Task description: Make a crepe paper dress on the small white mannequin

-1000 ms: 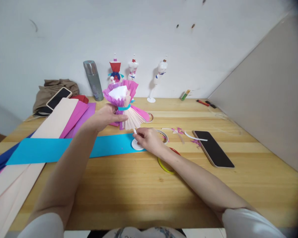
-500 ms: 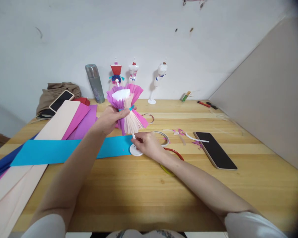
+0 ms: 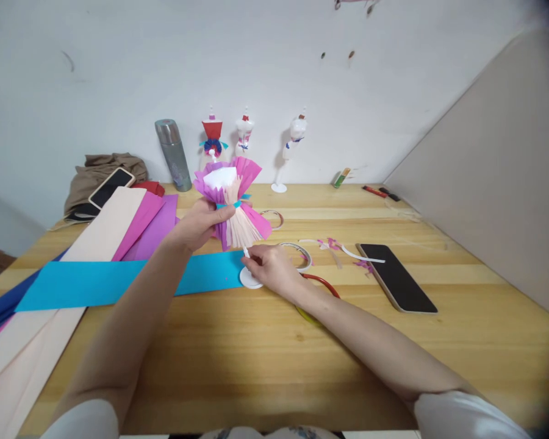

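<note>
A small white dress form (image 3: 221,177) stands tilted to the left, wrapped in a pleated crepe-paper dress (image 3: 240,227) of purple, pink and cream with a blue band at the waist. My left hand (image 3: 205,221) is closed round the dress at that band, thumb in front. Low down, my right hand (image 3: 269,262) pinches the form's thin white stem just above its round white base (image 3: 251,278). The base rests at the right end of a blue crepe-paper strip (image 3: 210,272). Behind my right hand lies a roll of white tape (image 3: 302,256).
Cream paper strips (image 3: 103,228) and purple sheets lie at left. Along the wall stand a grey flask (image 3: 174,155) and several dressed mini forms (image 3: 297,131). A phone (image 3: 396,277) lies at right, near paper scraps (image 3: 332,244). Red-handled scissors (image 3: 322,283) show partly under my right wrist.
Both hands keep their grip and the dress form stays almost where it was. The whole view has shifted very slightly.
</note>
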`<state>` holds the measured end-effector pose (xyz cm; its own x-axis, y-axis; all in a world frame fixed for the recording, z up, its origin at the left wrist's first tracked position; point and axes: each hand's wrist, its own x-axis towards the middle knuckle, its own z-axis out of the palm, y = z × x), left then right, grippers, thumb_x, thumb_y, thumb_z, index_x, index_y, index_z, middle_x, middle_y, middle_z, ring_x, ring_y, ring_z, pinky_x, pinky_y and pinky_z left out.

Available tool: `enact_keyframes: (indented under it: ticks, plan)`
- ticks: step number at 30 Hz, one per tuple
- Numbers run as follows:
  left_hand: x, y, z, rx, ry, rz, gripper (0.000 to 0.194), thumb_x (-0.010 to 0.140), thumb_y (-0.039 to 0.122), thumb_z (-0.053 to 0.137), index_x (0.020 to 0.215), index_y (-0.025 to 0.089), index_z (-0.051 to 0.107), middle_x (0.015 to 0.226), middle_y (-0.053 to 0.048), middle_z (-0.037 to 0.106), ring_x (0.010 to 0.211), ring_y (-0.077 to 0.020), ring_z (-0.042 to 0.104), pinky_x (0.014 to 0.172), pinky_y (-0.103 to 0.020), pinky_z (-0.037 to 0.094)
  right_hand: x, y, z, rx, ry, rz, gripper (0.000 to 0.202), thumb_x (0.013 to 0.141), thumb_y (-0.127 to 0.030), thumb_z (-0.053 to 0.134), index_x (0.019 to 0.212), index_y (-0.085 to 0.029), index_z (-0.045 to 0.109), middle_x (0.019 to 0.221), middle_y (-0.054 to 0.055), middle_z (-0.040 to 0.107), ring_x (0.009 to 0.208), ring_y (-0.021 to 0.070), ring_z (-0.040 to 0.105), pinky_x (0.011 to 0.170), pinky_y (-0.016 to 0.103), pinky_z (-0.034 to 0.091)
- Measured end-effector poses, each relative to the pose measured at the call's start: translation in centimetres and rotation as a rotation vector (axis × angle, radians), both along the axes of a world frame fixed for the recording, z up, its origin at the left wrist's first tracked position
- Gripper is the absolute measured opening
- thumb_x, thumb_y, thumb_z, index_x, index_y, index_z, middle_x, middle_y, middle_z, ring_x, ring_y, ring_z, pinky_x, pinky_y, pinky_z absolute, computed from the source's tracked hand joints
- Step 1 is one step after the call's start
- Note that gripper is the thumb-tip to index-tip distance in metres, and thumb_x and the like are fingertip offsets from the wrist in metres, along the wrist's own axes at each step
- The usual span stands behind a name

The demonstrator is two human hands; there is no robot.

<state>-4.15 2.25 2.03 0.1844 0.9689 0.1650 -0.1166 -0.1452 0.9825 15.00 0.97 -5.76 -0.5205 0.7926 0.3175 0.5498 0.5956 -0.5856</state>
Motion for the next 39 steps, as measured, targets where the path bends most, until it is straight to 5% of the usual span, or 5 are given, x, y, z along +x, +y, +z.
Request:
enact_keyframes:
  ticks: [6,14,23,33,39]
  plan:
    - [0.1,-0.1,-0.4,-0.017,-0.040,-0.055,0.076,0.062,0.057,0.091,0.123,0.018,0.068,0.121,-0.015,0.075,0.118,-0.0326,0.069,0.089,-0.038,0.060,-0.1,-0.3,0.6,-0.019,0.013,-0.054,0.033,0.086,-0.017,0.071,0.060,-0.019,0.052,0.060,-0.001,0.061,0.054,0.0107,0.049,0.058,0.025,0.030]
    - [-1.3,0.9,-1.1,0.011,-0.045,-0.106,0.064,0.069,0.065,0.084,0.110,0.017,0.074,0.117,-0.017,0.076,0.119,-0.0326,0.069,0.094,-0.040,0.057,-0.2,-0.5,0.7,-0.065,0.025,-0.080,0.034,0.085,-0.022,0.073,0.059,-0.019,0.052,0.058,-0.002,0.059,0.052,0.0106,0.048,0.057,0.025,0.031]
    - [-2.4,2.1,-2.8,0.070,-0.168,-0.205,0.058,0.072,0.061,0.085,0.108,0.015,0.077,0.115,-0.016,0.078,0.114,-0.0328,0.072,0.097,-0.041,0.057,-0.2,-0.8,0.8,-0.095,0.061,-0.068,0.035,0.086,-0.025,0.072,0.060,-0.020,0.048,0.055,-0.004,0.053,0.050,0.0099,0.045,0.055,0.024,0.030]
    - [-2.0,2.3,-3.1,0.047,-0.226,-0.198,0.045,0.078,0.053,0.084,0.105,0.017,0.080,0.107,-0.013,0.080,0.113,-0.0313,0.073,0.102,-0.043,0.056,-0.5,-1.3,1.0,-0.230,0.119,-0.044,0.040,0.080,-0.026,0.076,0.056,-0.020,0.045,0.053,-0.006,0.048,0.051,0.0089,0.043,0.056,0.023,0.031]
    - [-1.8,2.2,-3.3,0.026,-0.185,-0.157,0.044,0.080,0.046,0.083,0.110,0.016,0.078,0.109,-0.013,0.080,0.107,-0.0290,0.075,0.095,-0.039,0.058,-0.7,-1.6,1.1,-0.176,-0.081,-0.084,0.032,0.086,-0.030,0.076,0.063,-0.019,0.057,0.061,-0.001,0.061,0.057,0.0114,0.051,0.060,0.025,0.031]
